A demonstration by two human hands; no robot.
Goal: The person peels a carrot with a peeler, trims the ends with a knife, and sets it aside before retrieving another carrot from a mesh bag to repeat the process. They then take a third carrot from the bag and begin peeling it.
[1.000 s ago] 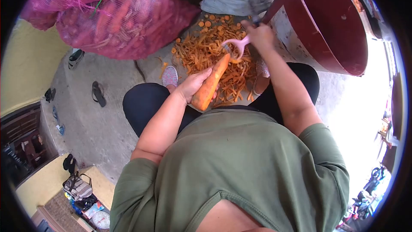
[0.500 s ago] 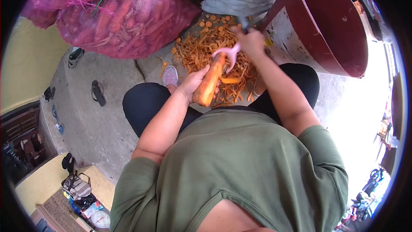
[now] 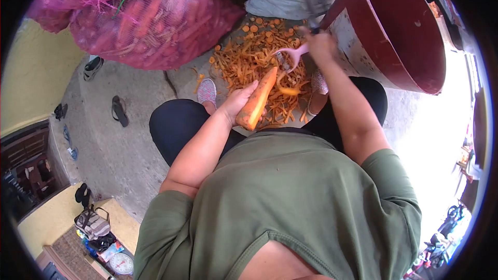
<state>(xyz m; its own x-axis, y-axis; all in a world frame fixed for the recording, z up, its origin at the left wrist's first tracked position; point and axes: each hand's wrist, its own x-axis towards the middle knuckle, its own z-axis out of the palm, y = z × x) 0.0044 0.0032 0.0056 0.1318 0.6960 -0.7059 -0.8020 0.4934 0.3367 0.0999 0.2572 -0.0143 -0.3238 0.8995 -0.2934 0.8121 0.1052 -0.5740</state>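
A left hand [image 3: 236,102] grips a carrot [image 3: 257,99] while the right hand [image 3: 320,43] holds a pink peeler [image 3: 291,52] just past its tip, above orange peelings [image 3: 249,57] heaped on the floor [image 3: 119,150] beside a maroon tub [image 3: 399,26].

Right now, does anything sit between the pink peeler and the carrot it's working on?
Nothing visible does. The pink peeler in the right hand hangs just past the carrot held by the left hand; a loose peel curls beside it.
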